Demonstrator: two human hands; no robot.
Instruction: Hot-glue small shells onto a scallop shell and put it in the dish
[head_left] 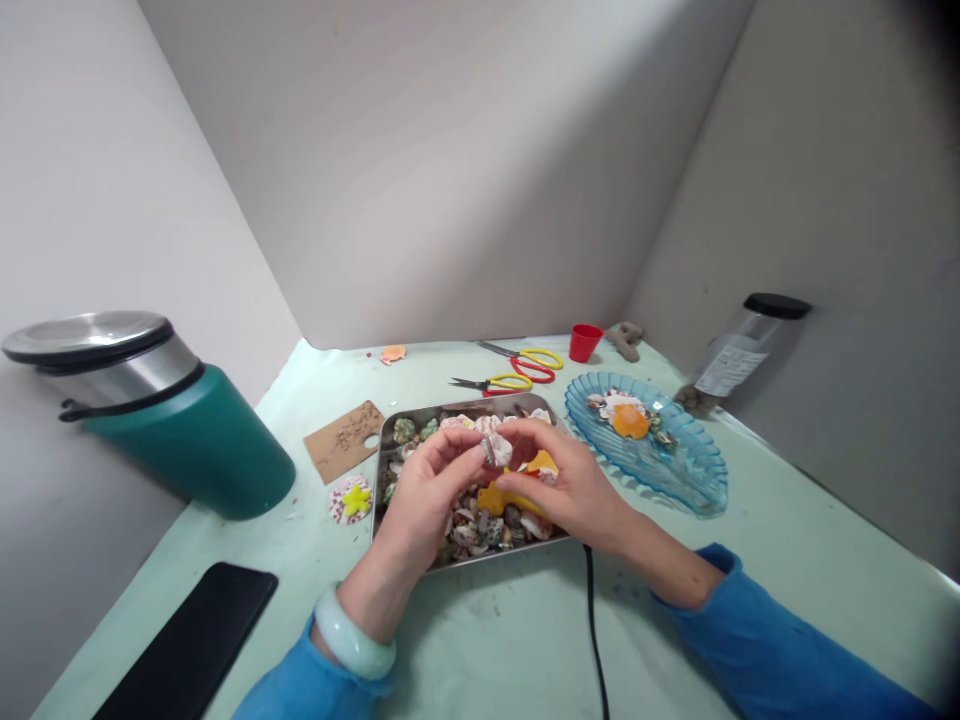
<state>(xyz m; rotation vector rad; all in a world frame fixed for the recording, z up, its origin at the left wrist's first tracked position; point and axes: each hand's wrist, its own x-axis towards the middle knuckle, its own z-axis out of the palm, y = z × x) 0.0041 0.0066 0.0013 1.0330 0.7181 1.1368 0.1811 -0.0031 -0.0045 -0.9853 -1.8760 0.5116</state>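
Observation:
Above a metal tray (379,480), my left hand (431,480) pinches a small white shell (499,451) with a greyish edge between thumb and fingers. My right hand (566,480) meets it from the other side, its fingertips curled against the same shell. Many mixed shells (480,530) fill the tray, spotted, greenish and white ones among them. Among them lies a yellow plastic object (495,498), partly covered by my right hand, so its full shape is hidden.
Left: a green tumbler (202,430), black phone (191,640), brown card (341,445) and shell with a yellow star (355,499). Behind: scissors (491,383) and red cup (585,343). Right: blue glass dish (675,480) and leaning clear bottle (731,360). A black cord (592,620) runs frontward.

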